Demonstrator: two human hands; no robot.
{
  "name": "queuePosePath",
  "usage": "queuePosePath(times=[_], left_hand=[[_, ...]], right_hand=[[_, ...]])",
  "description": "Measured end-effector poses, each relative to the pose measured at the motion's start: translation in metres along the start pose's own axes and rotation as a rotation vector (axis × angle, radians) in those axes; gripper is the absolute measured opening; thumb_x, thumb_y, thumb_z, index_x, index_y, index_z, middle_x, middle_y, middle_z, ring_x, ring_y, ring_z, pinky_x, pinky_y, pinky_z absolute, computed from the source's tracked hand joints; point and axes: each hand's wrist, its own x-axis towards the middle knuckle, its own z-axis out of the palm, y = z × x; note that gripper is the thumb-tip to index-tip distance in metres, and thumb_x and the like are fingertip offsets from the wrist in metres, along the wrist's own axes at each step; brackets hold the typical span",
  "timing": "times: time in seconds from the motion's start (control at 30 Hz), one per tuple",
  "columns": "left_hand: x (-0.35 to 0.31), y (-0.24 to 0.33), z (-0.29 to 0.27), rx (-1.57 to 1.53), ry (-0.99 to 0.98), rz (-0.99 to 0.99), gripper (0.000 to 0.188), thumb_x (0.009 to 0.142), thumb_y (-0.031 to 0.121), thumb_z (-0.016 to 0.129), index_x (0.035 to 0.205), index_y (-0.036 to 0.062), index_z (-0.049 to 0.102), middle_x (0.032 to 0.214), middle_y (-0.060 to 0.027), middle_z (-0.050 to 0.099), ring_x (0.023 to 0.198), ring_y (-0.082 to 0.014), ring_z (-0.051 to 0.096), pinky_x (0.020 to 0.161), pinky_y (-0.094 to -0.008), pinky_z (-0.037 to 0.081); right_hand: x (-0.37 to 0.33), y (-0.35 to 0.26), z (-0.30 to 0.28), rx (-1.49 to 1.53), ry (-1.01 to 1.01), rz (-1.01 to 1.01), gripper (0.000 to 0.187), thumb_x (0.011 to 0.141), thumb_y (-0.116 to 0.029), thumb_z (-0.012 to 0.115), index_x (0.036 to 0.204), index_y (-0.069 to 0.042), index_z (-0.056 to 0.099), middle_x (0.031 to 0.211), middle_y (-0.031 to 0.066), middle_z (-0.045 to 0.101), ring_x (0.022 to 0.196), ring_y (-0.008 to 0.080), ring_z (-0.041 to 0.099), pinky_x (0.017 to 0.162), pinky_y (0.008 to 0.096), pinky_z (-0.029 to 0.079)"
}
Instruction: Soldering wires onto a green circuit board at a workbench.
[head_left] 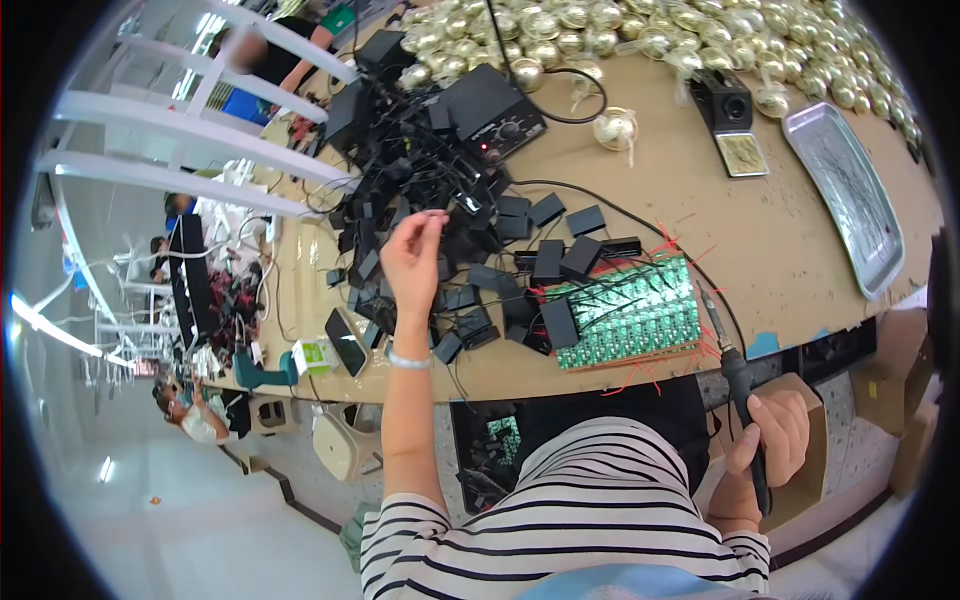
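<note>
head view: the right hand [776, 437] grips a soldering iron [738, 382], its long axis pointing far and slightly left, tip just beside the right edge of the green circuit boards [655, 318]; the left hand [410, 265], nearer the heap of black boxes [487, 277], has fingertips narrow, whether closed on anything i cannot tell; black wires [615, 290] cross the boards

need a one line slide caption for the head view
Right hand gripping a soldering iron beside green circuit boards, left hand raised among black boxes.
</note>
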Motion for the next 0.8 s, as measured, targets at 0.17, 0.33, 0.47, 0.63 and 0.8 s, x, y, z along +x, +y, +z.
queuePosePath(times=[0.17,0.33,0.47,0.63,0.8], left_hand=[[0.004,0.058,0.013,-0.203,0.052,0.080,0.016,0.108,0.010,0.053,0.111,-0.0023,0.063,0.100,-0.0058,0.069,0.092,-0.0117,0.064,0.093,-0.0278,0.050],[0.006,0.122,0.062,0.041,-0.226,0.244,0.016,0.106,0.009,0.054,0.110,-0.0018,0.066,0.096,-0.0027,0.065,0.083,-0.0087,0.058,0.079,-0.0241,0.050],[0.028,0.123,0.099,-0.095,-0.301,0.143,0.018,0.107,0.013,0.056,0.110,0.0009,0.068,0.088,0.0002,0.063,0.077,-0.0062,0.056,0.070,-0.0221,0.045],[0.033,0.140,0.121,0.009,-0.429,0.291,0.016,0.103,0.009,0.059,0.108,0.0018,0.072,0.085,-0.0039,0.064,0.071,-0.0107,0.058,0.066,-0.0255,0.045],[0.017,0.142,0.149,0.283,-0.826,0.657,0.021,0.089,0.000,0.071,0.108,0.0083,0.077,0.085,-0.0070,0.064,0.072,-0.0217,0.063,0.065,-0.0313,0.049]], right_hand=[[0.002,0.000,-0.005,-0.057,-0.008,0.035,0.017,0.087,-0.006,0.060,0.099,0.002,0.070,0.074,0.0119,0.065,0.060,0.0282,0.061,0.057,0.0383,0.050],[-0.001,0.006,0.000,-0.053,0.003,0.057,0.019,0.082,-0.004,0.061,0.097,0.001,0.071,0.072,0.0095,0.065,0.058,0.0262,0.061,0.056,0.0367,0.050],[0.001,0.006,-0.003,-0.027,0.002,0.047,0.021,0.077,-0.001,0.063,0.097,0.001,0.071,0.072,0.0087,0.065,0.057,0.0251,0.062,0.055,0.0353,0.050],[0.000,0.008,-0.007,-0.024,-0.002,0.075,0.024,0.074,0.002,0.064,0.096,0.001,0.071,0.073,0.0087,0.066,0.057,0.0246,0.062,0.055,0.0349,0.050],[0.001,0.017,-0.003,-0.013,-0.021,0.069,0.028,0.070,0.003,0.064,0.097,0.001,0.072,0.074,0.0084,0.067,0.058,0.0247,0.062,0.056,0.0340,0.050]])
